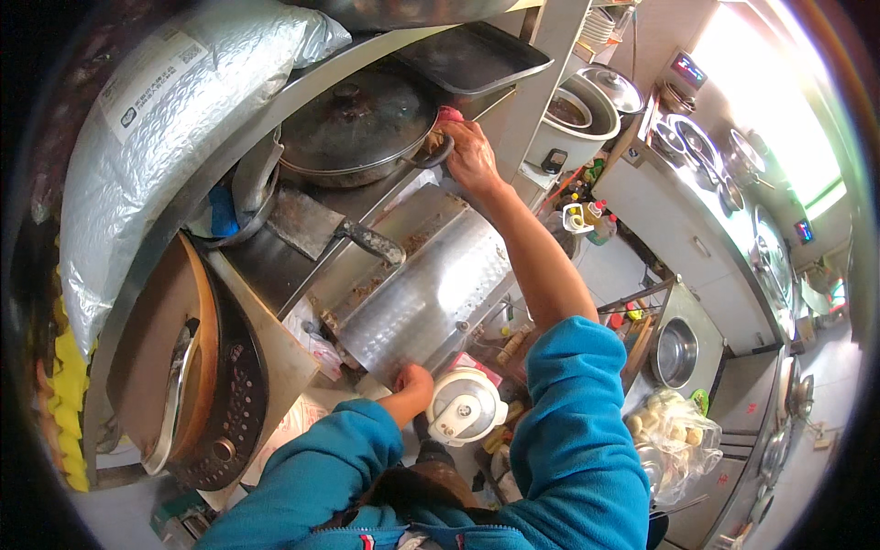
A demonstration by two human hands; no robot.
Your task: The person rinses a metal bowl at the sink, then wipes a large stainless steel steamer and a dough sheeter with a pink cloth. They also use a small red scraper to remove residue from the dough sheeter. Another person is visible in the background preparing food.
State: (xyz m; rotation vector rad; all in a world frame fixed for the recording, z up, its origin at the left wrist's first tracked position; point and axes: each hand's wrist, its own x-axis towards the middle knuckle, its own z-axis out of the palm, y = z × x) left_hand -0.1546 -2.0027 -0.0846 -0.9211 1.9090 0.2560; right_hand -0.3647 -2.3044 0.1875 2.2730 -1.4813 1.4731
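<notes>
My right hand (471, 152) is beside the loop handle (434, 152) of a dark lidded pan (354, 127). Its curled fingers hold a small red item (450, 114), mostly hidden, perhaps cloth or plastic. Below, my left hand (414, 382) grips the lower edge of a tilted stainless-steel panel (426, 282), which has a small knob on its front. Brown dirt lies along the trough behind the panel. A cleaver (306, 223) rests on the dark shelf, its worn handle sticking out over that trough. A white-lidded pot (465, 407) stands on the floor near my left hand.
A silver padded bag (185, 117) bulges at upper left. A round wooden board (161, 344) and a black perforated tray (237, 392) lean below it. At right are a large pot (584, 130), bottles (591, 216), a steel bowl (675, 354) and a plastic bag of food (670, 436).
</notes>
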